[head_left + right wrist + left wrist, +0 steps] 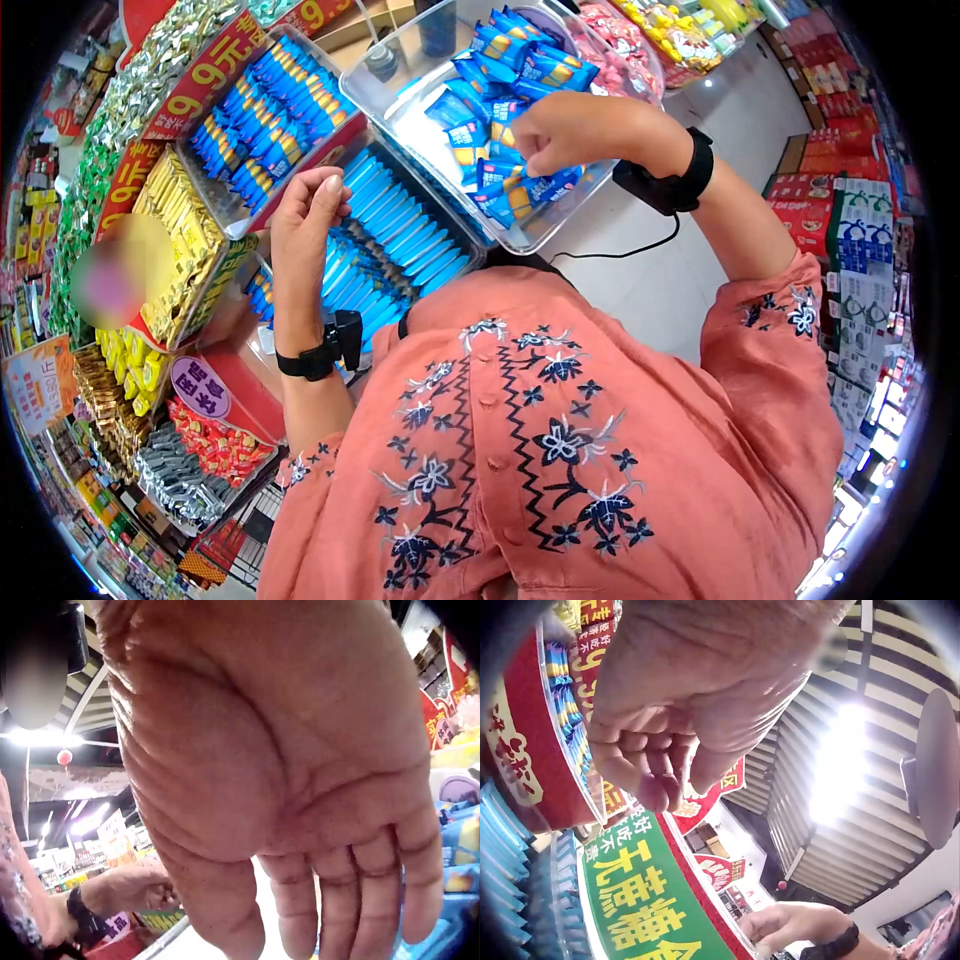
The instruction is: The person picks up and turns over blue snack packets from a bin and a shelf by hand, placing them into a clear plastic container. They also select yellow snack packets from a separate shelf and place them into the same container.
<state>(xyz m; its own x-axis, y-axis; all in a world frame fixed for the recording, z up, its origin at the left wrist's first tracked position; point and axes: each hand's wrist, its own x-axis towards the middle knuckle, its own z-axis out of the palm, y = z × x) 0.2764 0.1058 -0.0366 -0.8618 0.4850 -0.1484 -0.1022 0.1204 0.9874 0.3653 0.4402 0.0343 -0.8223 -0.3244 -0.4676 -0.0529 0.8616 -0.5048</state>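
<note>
The right hand (575, 130) hung over the clear bin (425, 145), its forearm crossing the bin's right edge. Loose blue packets (465, 140) lay heaped inside, from the far edge down to the near right corner. In the right wrist view its fingers (341, 900) pointed down, slightly apart, with nothing in the palm; whether the fingertips touched a packet could not be told.

The left hand (305, 215) was held outside the bin, its fingers loosely bent and nothing visible in them. It was near a tray (235, 225) of upright blue packs (275, 120) and beside rows of slim blue packs (400, 225).

The loose packets looked light, their film glossy and probably slippery, the biscuits pictured on them suggesting brittle contents. A gentle pinch on a crimped end seemed the safest hold; squeezing the middle could crack what was inside.
</note>
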